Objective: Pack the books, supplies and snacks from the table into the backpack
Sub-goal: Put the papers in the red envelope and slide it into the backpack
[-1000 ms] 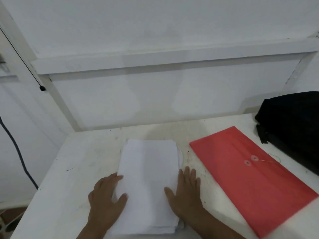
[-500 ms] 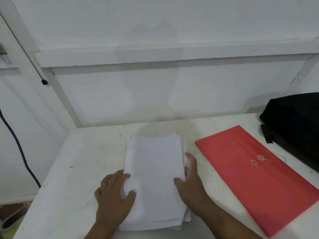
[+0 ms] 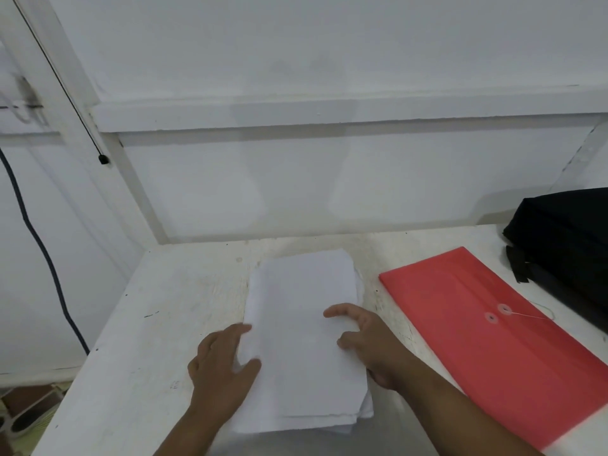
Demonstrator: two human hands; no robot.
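A stack of white paper sheets [image 3: 302, 327] lies in the middle of the white table [image 3: 158, 324]. My left hand [image 3: 223, 366] rests on the stack's left edge, fingers spread over the top sheet. My right hand [image 3: 365, 340] is at the stack's right edge, fingers curled over the top and thumb against the side. A red string-tie envelope [image 3: 493, 343] lies flat to the right. The black backpack [image 3: 566, 238] sits at the far right, partly out of frame.
A white wall with a ledge stands close behind the table. A dark cable [image 3: 39, 245] hangs down the wall at the left. The floor shows past the table's left edge at bottom left.
Both hands slid from lying flat beside the stack to pressing on its side edges. My right hand's fingers now curl over the top sheet. The stack has shifted a little.
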